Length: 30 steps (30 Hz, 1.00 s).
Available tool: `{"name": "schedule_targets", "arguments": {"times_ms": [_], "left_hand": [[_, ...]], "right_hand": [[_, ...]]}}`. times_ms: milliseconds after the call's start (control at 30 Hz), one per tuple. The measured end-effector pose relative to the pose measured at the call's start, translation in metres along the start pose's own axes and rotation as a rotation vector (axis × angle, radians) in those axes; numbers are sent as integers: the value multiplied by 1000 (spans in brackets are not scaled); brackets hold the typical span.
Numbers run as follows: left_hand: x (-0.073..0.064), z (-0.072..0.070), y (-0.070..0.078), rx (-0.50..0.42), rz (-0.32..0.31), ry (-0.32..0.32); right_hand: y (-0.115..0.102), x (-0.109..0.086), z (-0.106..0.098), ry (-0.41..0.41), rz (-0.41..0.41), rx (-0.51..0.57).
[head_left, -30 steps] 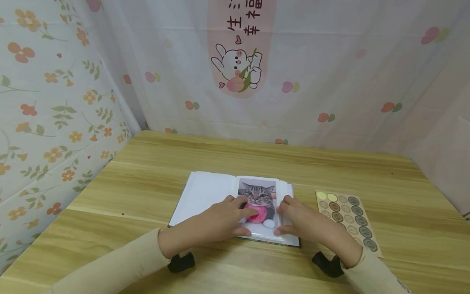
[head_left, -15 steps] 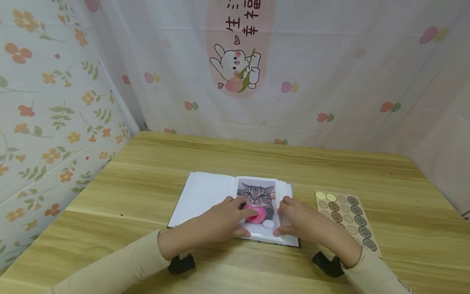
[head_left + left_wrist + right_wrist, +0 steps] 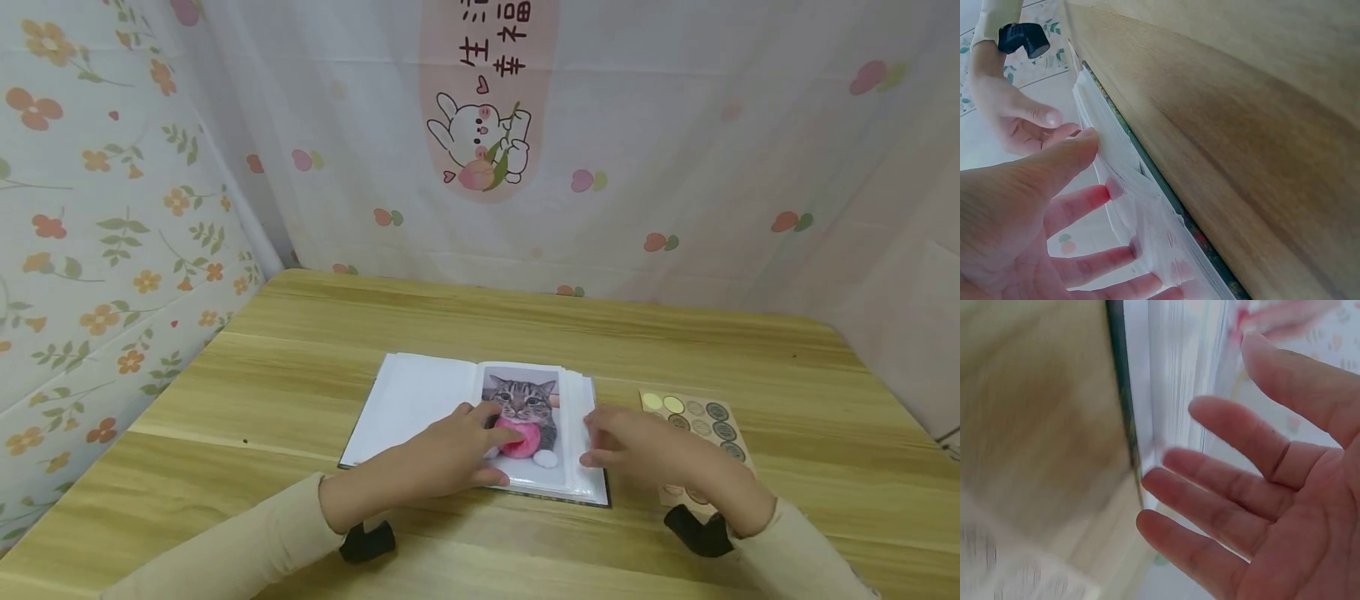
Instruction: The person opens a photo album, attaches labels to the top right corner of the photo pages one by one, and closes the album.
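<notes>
A photo album (image 3: 422, 392) lies spread on the table, its left page white. On its right page a clear sleeve holds a photo of a tabby cat with a pink ring (image 3: 523, 398). My left hand (image 3: 450, 450) rests on that page, fingertips over the photo, thumb by the lower edge. In the left wrist view its fingers (image 3: 1079, 206) are spread against the sleeves. My right hand (image 3: 652, 446) hovers at the album's right edge, partly over the sticker sheet (image 3: 697, 406). The right wrist view shows its fingers (image 3: 1222, 512) extended, with nothing in them.
The wooden table (image 3: 247, 375) extends around the album. Round seal stickers, a few gold and the rest brown or dark, fill the kraft sheet. Black wrist mounts (image 3: 367, 542) sit under both wrists. Patterned curtains (image 3: 337, 108) hang behind and to the left.
My right hand has lifted off the album's right page and shifted right toward the sticker sheet. The left hand stays on the photo. The head view has tilted slightly.
</notes>
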<state>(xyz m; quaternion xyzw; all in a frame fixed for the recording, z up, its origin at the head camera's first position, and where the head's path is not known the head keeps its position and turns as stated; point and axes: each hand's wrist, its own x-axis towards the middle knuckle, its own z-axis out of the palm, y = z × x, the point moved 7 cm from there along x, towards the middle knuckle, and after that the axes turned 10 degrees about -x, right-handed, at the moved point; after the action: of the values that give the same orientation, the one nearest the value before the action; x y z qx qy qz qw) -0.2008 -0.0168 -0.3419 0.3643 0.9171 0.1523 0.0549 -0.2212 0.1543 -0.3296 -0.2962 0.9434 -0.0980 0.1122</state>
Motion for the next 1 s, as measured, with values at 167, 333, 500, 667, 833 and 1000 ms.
{"name": "schedule_targets", "arguments": {"times_ms": [167, 333, 500, 667, 833, 1000], "left_hand": [[-1, -1, 2, -3, -1, 1], [-1, -1, 2, -8, -6, 0], [-2, 0, 2, 2, -1, 5], [-2, 0, 2, 5, -3, -2], [-2, 1, 2, 11, -7, -11], [-2, 1, 2, 10, -11, -11]], "right_hand": [[29, -6, -15, 36, 15, 1], [71, -12, -26, 57, 110, -37], [103, -16, -28, 36, 166, -14], [121, -20, -27, 38, 194, 18], [138, -24, -25, 46, 224, -9], [150, -26, -22, 54, 236, -49]]}}
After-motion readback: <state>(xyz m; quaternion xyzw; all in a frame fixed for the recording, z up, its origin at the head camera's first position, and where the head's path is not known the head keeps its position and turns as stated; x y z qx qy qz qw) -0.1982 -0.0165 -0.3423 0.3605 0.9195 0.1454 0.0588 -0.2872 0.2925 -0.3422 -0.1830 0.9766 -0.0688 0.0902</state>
